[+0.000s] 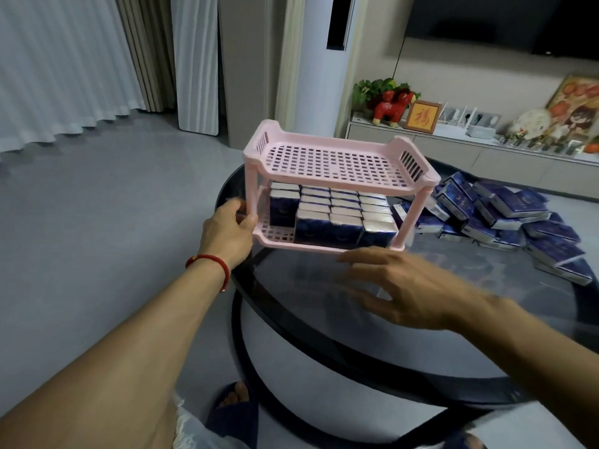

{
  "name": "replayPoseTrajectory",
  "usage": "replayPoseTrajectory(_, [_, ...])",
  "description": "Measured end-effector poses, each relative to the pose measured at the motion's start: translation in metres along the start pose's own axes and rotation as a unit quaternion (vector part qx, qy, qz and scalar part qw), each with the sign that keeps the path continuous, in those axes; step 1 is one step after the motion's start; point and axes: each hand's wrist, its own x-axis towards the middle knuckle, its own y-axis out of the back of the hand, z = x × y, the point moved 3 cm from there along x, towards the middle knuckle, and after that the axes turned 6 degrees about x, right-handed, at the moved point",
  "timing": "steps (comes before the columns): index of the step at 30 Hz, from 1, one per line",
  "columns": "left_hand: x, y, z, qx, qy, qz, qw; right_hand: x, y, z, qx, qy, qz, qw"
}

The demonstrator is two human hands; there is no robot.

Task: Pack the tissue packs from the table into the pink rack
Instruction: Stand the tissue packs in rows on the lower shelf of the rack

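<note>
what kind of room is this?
Most likely a home living room: a wall-mounted TV above a low cabinet with ornaments, floor-length curtains, and a round glass coffee table.

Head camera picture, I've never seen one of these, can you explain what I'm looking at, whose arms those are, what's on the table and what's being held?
There is no machine here. The single picture comes from a wide-angle camera worn on a person's head, looking forward and down, so the two bare arms reaching in from the bottom are the wearer's own.

The left hand, with a red bracelet on its wrist, grips the left end of a pink rack that has two slotted shelves. The lower shelf is nearly full of dark blue tissue packs standing in rows; the upper shelf holds nothing. The right hand is spread flat with straight fingers just in front of the rack, holding nothing; it is a little blurred.

The rack stands on a round dark glass table. To the right lies a loose pile of tissue packs not yet packed.
</note>
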Motion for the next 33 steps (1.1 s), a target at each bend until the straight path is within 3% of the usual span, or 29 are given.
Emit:
replayPoseTrajectory(3, [-0.004, -0.001, -0.001, 0.035, 0.019, 0.01, 0.999, -0.025, -0.005, 0.026, 0.031, -0.069, 0.001, 0.997])
replayPoseTrajectory(6, [-0.017, 0.001, 0.007, 0.145, 0.064, 0.03, 0.987, -0.045, -0.006, 0.054, 0.069, -0.149, 0.013, 0.986])
replayPoseTrajectory(9, [-0.045, -0.004, 0.034, 0.202, 0.029, 0.009, 0.979, -0.063, -0.007, 0.088, 0.06, -0.241, 0.058, 0.967])
replayPoseTrajectory(14, [-0.09, -0.066, 0.078, 0.176, -0.091, -0.094, 0.976, -0.103, -0.008, 0.155, 0.021, -0.46, 0.212, 0.862])
replayPoseTrajectory(17, [-0.1, -0.103, 0.094, 0.182, -0.144, -0.133, 0.964, -0.11, -0.009, 0.179, 0.0, -0.533, 0.211, 0.82])
replayPoseTrajectory(20, [-0.106, -0.129, 0.106, 0.164, -0.169, -0.139, 0.962, -0.104, -0.014, 0.194, -0.012, -0.545, 0.22, 0.809])
replayPoseTrajectory(25, [-0.113, -0.159, 0.118, 0.123, -0.162, -0.163, 0.965, -0.102, -0.016, 0.203, 0.021, -0.54, 0.335, 0.772])
replayPoseTrajectory(30, [-0.114, -0.178, 0.127, 0.062, -0.137, -0.182, 0.972, -0.118, -0.014, 0.183, 0.032, -0.474, 0.347, 0.808])
replayPoseTrajectory(33, [-0.113, -0.189, 0.131, -0.006, -0.09, -0.199, 0.976, -0.138, -0.01, 0.154, 0.164, -0.419, 0.346, 0.823])
